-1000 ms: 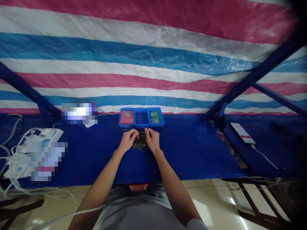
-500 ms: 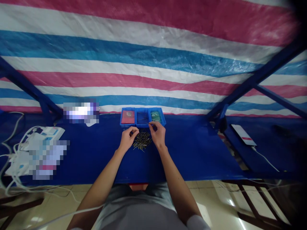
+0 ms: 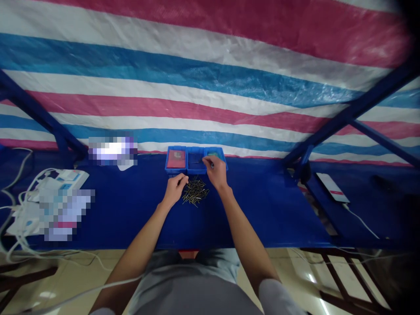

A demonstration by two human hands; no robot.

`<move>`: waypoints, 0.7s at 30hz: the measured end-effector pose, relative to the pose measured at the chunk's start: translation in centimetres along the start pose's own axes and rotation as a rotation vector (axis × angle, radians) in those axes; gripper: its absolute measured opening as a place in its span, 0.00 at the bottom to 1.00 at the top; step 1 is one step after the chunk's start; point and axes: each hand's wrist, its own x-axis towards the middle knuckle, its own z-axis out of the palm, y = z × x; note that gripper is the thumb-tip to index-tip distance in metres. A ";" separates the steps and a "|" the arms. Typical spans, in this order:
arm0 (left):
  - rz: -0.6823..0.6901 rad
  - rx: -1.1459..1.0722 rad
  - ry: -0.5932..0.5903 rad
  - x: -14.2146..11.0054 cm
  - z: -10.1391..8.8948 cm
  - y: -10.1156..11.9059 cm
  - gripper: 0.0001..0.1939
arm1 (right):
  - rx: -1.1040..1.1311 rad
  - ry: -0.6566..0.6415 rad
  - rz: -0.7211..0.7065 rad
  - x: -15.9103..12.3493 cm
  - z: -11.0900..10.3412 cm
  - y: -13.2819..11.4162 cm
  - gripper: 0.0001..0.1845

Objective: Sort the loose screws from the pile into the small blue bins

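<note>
A pile of thin, dark and brassy screw-like metal pieces [image 3: 196,192] lies on the blue table in front of me. At the pile's left edge is my left hand [image 3: 173,189], thumb and fingertips pinched together; whatever is between them is too small to make out. My right hand [image 3: 217,173] reaches over the front of the blue bins, its fingertips closed in a pinch near the middle bin [image 3: 192,170]. A thin dark piece seems to be at those fingertips. A few thin dark pieces lie inside the middle bin. My right hand partly covers the right bin [image 3: 224,158], which holds something green.
The left blue bin [image 3: 166,165] contains a red packet [image 3: 176,160]. White power strips and cables [image 3: 31,210] lie on the left. A phone [image 3: 332,187] with a charging cable is at far right. Blue frame bars and a striped sheet [image 3: 210,92] stand behind.
My right hand has moved forward and slightly up from beside the pile to the bins, now covering part of the right bin. My left hand has stayed nearly in place by the pile.
</note>
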 end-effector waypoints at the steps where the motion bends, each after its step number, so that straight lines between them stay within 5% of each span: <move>1: -0.001 -0.016 0.002 0.0 0.0 -0.1 0.19 | 0.038 -0.049 0.001 -1.2 -0.6 0.0 0.13; 8: -0.020 -0.144 0.089 0.2 0.3 -0.4 0.12 | 0.059 -0.259 0.035 -7.4 -2.3 1.9 0.07; 21: -0.014 -0.158 0.061 0.3 0.1 -0.4 0.14 | 0.010 -0.328 -0.001 -8.5 -1.8 2.7 0.03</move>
